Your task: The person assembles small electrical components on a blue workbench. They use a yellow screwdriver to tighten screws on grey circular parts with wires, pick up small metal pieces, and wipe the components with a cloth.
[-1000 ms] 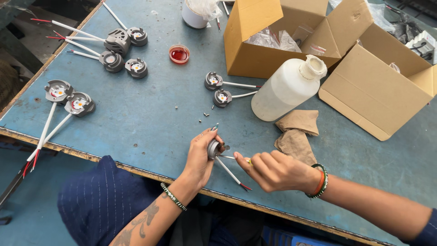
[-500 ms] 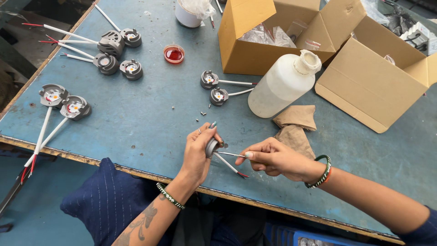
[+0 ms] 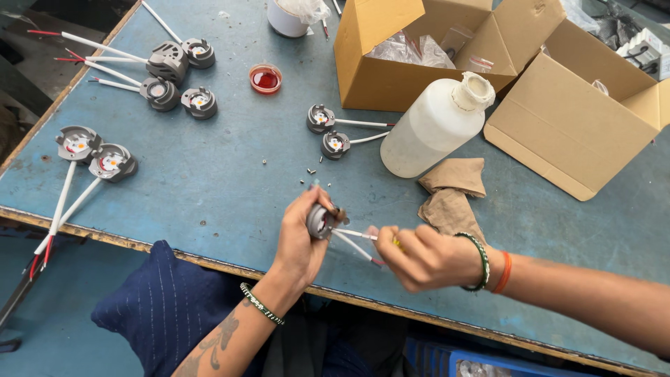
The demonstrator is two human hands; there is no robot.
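Right now I see my left hand (image 3: 299, 241) gripping a small round grey lamp housing (image 3: 320, 220) just above the worktop (image 3: 230, 181) near its front edge, while my right hand (image 3: 426, 257) pinches its white leads (image 3: 354, 235). Bare blue surface lies open ahead, up to the white bottle (image 3: 434, 126) and brown rags (image 3: 452, 192).

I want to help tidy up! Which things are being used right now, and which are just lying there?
In use:
left hand holding a grey part
right hand at its white wires

Lying about:
white bottle
red dish
brown cloths
cardboard boxes
other grey parts
tiny screws
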